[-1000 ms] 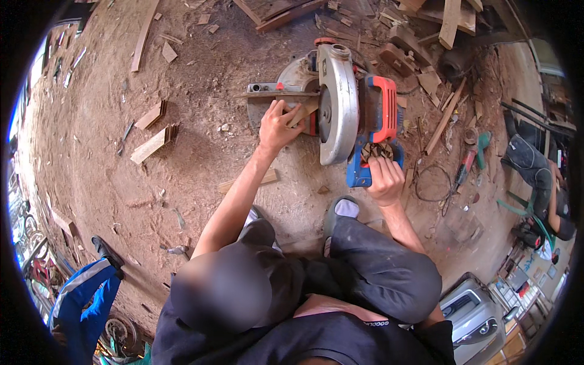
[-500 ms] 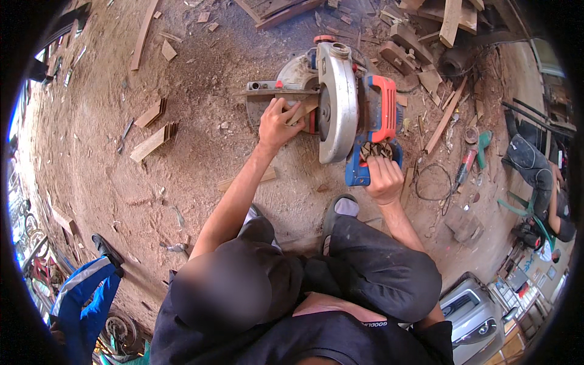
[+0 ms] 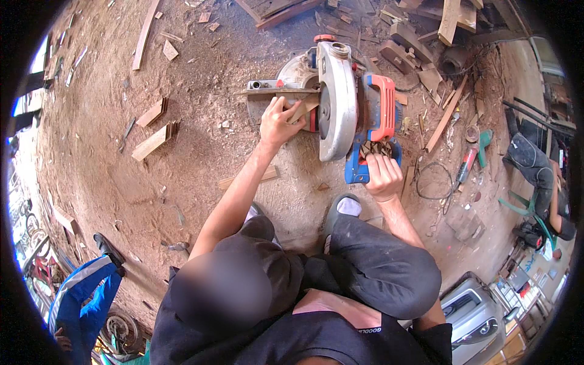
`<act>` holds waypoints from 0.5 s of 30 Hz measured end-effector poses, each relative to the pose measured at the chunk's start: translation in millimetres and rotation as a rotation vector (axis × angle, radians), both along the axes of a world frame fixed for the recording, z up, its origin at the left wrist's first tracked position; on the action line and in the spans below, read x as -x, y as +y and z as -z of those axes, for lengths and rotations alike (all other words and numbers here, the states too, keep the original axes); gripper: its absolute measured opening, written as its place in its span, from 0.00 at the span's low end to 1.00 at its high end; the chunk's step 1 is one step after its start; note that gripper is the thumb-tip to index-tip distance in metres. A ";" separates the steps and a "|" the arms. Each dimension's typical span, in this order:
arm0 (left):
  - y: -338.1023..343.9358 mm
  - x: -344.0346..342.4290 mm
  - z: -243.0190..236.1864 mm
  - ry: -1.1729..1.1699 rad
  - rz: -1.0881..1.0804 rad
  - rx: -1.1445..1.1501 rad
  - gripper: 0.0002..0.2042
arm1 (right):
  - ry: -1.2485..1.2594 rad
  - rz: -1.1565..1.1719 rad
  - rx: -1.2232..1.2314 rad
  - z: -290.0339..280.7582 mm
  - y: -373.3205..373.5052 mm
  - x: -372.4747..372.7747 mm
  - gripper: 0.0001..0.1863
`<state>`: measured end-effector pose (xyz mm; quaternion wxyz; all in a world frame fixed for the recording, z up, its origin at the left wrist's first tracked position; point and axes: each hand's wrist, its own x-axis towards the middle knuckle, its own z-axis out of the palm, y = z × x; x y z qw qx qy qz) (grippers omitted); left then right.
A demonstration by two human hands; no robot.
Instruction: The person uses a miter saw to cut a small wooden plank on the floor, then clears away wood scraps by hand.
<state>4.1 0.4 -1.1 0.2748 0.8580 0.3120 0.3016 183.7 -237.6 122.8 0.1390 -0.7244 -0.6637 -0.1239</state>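
A miter saw (image 3: pixel 338 106) with a silver blade guard, a red-orange motor grip and a blue handle (image 3: pixel 356 172) sits on the dirt floor in front of me. My left hand (image 3: pixel 281 124) is on the left side of the blade, its fingers closed on a small wood piece (image 3: pixel 306 108) lying on the saw table by the fence. The right end of that piece runs close to the blade guard. Around the blue handle, my right hand (image 3: pixel 383 179) is wrapped, knuckles up; its fingertips are partly hidden.
Cut wood strips (image 3: pixel 155 141) lie in small stacks at left. A red and green angle grinder (image 3: pixel 469 159) with a cord rests at right, near a long board (image 3: pixel 448 114). Scrap wood (image 3: pixel 409 45) is piled at the far right. Other people are at both sides.
The saw's handle and my right hand sit very slightly farther from me. My left hand stays on the wood piece.
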 end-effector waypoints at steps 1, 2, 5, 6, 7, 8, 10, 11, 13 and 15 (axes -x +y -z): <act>0.0 -0.1 -0.1 0.003 0.001 0.002 0.21 | -0.002 -0.003 -0.007 0.7 0.2 -0.5 0.09; 0.1 -0.1 -0.2 0.007 0.001 0.003 0.21 | -0.004 -0.006 -0.014 1.4 0.2 -0.9 0.09; 0.6 1.1 1.4 0.032 0.004 0.015 0.21 | 0.019 -0.001 0.039 5.7 -5.2 -2.0 0.11; 0.2 0.6 1.7 0.030 0.004 0.016 0.21 | 0.019 0.001 0.040 6.7 -5.9 -2.1 0.11; -0.3 0.2 2.0 0.028 0.004 0.016 0.21 | 0.018 0.002 0.041 7.4 -6.5 -2.2 0.10; -0.9 -0.2 2.1 0.026 0.003 0.016 0.21 | 0.018 0.003 0.042 8.2 -7.1 -2.2 0.10; -1.5 0.0 2.2 0.006 0.000 0.024 0.21 | 0.015 -0.002 0.030 10.9 -7.6 -1.0 0.10; -2.1 0.4 2.2 -0.005 -0.002 0.028 0.20 | 0.013 -0.005 0.024 12.0 -8.1 -0.5 0.10; -2.1 1.3 0.5 -0.007 -0.010 0.025 0.20 | 0.008 -0.010 0.019 9.3 -4.7 0.5 0.09; -4.2 3.6 -0.6 -0.007 -0.011 0.044 0.20 | -0.004 -0.013 0.008 8.9 -4.6 2.5 0.09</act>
